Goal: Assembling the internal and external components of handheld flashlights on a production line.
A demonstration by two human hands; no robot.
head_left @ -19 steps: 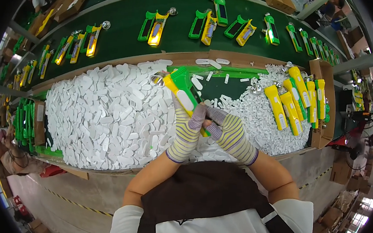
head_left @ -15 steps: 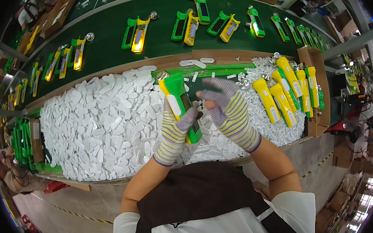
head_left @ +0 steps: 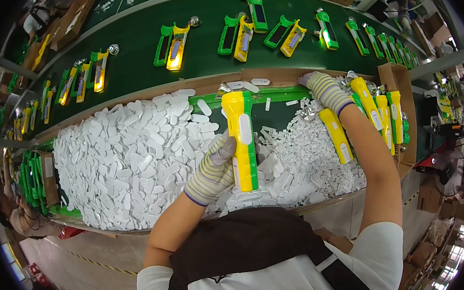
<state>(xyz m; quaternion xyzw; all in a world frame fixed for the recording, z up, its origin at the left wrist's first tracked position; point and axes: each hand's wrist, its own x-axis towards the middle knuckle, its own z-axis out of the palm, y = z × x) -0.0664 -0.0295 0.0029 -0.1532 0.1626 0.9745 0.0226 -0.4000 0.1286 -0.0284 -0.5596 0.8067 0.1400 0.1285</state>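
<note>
My left hand (head_left: pixel 215 165), in a striped fingerless-style glove, is closed round a yellow and green flashlight (head_left: pixel 242 140). The flashlight stands with its lamp end away from me, and a white oval switch cover shows on its side. A silver reflector (head_left: pixel 224 88) sits at its head end. My right hand (head_left: pixel 326 88) is stretched to the far edge of the heap of small white parts (head_left: pixel 303 145). Its fingers are drawn together and point down and left; what they hold, if anything, is hidden. Under my left hand spreads a heap of white oval covers (head_left: pixel 127 158).
Several yellow and green flashlights (head_left: pixel 335 134) lie at the right by a cardboard box wall (head_left: pixel 413 115). Beyond the low cardboard rim (head_left: pixel 209 85), a green conveyor belt (head_left: pixel 136 45) carries opened flashlights, some lit. Green casings (head_left: pixel 33 178) are stacked at the far left.
My right hand has moved from beside the flashlight to the far right edge of the small parts. My left hand has turned the flashlight more upright, its yellow side up. Belt items shifted slightly right.
</note>
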